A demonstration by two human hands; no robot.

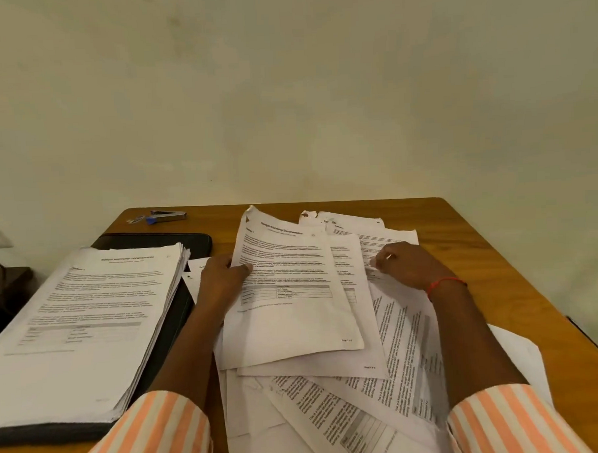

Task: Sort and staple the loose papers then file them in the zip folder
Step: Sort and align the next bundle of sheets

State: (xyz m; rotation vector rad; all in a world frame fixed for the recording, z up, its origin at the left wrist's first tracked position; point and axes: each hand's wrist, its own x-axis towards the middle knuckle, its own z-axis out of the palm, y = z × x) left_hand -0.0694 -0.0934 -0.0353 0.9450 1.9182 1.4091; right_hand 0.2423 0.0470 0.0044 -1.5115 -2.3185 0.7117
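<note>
Many loose papers [350,412] sprawl across the worktop's [480,252] middle, light, limp and slippery. Your left hand [224,277] pinches the top sheet's [293,295] left edge; your right hand [409,266] curls on a lower sheet's [390,239] edge. Take edges, not faces.

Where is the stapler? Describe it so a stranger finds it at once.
Start at the wooden table and go to its far left corner, beyond the black folder. The stapler lies there on bare wood, small, dark and metallic, unlike the white papers nearby.
</note>
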